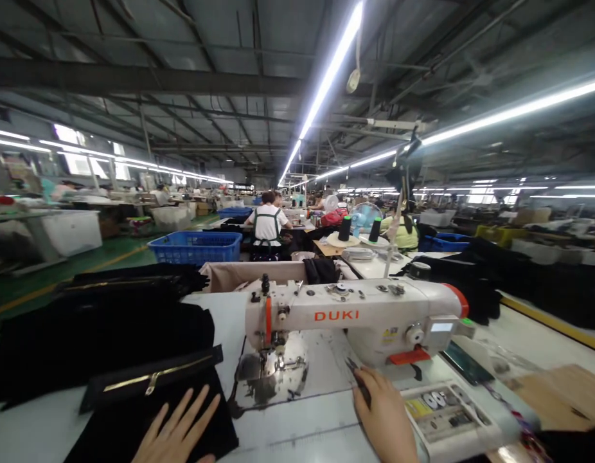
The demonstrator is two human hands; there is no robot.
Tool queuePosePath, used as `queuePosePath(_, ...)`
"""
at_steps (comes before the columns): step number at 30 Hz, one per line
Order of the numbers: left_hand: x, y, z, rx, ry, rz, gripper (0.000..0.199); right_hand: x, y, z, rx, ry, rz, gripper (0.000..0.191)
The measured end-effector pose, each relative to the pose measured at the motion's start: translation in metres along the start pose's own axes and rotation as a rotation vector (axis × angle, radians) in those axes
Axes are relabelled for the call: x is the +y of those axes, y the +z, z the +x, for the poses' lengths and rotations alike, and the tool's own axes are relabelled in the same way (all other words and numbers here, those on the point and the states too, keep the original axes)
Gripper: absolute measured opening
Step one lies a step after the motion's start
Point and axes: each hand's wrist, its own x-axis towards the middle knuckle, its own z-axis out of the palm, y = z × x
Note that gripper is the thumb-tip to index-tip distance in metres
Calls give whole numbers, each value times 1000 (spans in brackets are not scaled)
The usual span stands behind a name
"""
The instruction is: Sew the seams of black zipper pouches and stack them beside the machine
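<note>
My left hand (179, 427) lies flat with fingers spread on a black fabric piece (105, 434). Just beyond the fingertips, a gold zipper (150, 378) with its pull crosses the black strip along the top of that piece. My right hand (385, 411) is closed around dark thread snips (361, 386), their pointed tips toward the machine; the palm hides part of them. Between and beyond my hands stands a white and orange sewing machine (336, 315). No fabric shows under its presser foot (271, 363).
A pile of black fabric pieces (105, 328) covers the table's left side. To the right are a tray of small parts (449, 418), a phone (467, 363) and brown cardboard (562, 392). Thread cones (344, 229), a blue basket (196, 247) and a seated co-worker (268, 225) are ahead.
</note>
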Motion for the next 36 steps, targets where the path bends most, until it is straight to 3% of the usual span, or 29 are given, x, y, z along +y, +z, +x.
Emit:
queuePosePath(4, 40, -39, -28, -26, -6, -27, 69, 6, -4, 1, -2, -21, 62, 35)
queuePosePath(6, 49, -54, -32, -52, 4, -69, 69, 10, -5, 1, 9, -33, 105, 37)
queuePosePath(8, 45, -63, -26, -59, -8, -145, 53, 10, -4, 0, 33, -47, 148, 39)
queuePosePath(10, 27, -65, -9, -21, -65, -202, 41, 1, -4, -6, 65, -66, 185, 38)
queuePosePath(13, -6, -61, 24, 33, -143, -190, 43, -38, -3, -24, 45, -154, 269, 30)
queuePosePath(17, -21, -58, 50, 12, -146, -185, 36, -114, -7, -42, -240, -348, 502, 19)
queuePosePath(21, 9, -70, 41, -63, -96, -230, 9, -161, -17, -38, -428, -376, 608, 18)
queuePosePath(25, 58, -103, 14, -160, -93, -365, 8, -170, -26, -27, -403, -327, 725, 47)
queuePosePath(29, 85, -134, -7, -326, -217, -833, 17, -172, -47, -14, -412, -326, 820, 71)
queuePosePath(31, 85, -139, -13, -346, -228, -1022, 29, -172, -61, -6, -493, -297, 863, 63)
queuePosePath(35, 78, -140, -12, -293, -344, -1245, 45, -164, -84, 5, -609, -166, 983, 15)
queuePosePath(36, 78, -141, -9, -279, -375, -1276, 46, -161, -89, 6, -610, -136, 1021, 11)
